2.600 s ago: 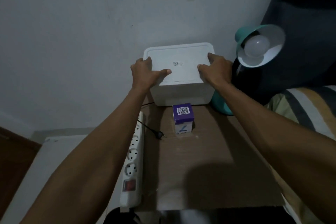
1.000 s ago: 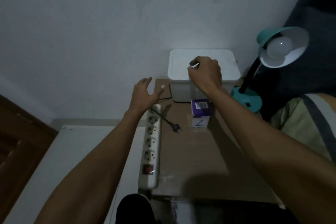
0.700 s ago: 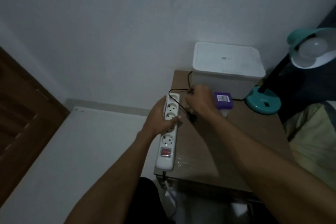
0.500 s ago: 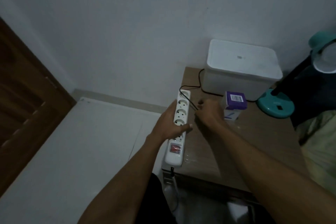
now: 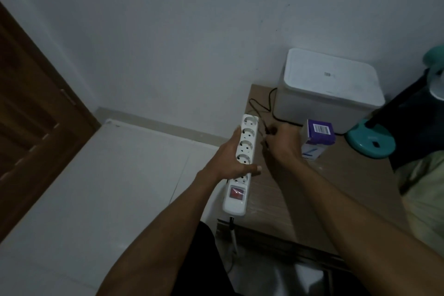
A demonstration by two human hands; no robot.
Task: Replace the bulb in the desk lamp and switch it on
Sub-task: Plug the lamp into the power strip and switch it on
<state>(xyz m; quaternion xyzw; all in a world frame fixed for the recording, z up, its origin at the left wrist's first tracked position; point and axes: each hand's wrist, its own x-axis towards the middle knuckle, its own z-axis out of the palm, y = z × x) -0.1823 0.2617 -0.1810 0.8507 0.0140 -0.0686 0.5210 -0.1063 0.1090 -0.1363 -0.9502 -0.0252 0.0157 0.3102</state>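
My left hand [image 5: 234, 161] grips the stiff power strip [image 5: 241, 163] — my right hand [image 5: 280, 145] pinches the small light plug [image 5: 270, 130] by its body.

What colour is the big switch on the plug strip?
Red, on the white power strip, seen in the head view.

The lamp [image 5: 436, 84] is cut off at the right edge; the right hand [image 5: 281, 144] hides most of the plug [image 5: 269, 130].
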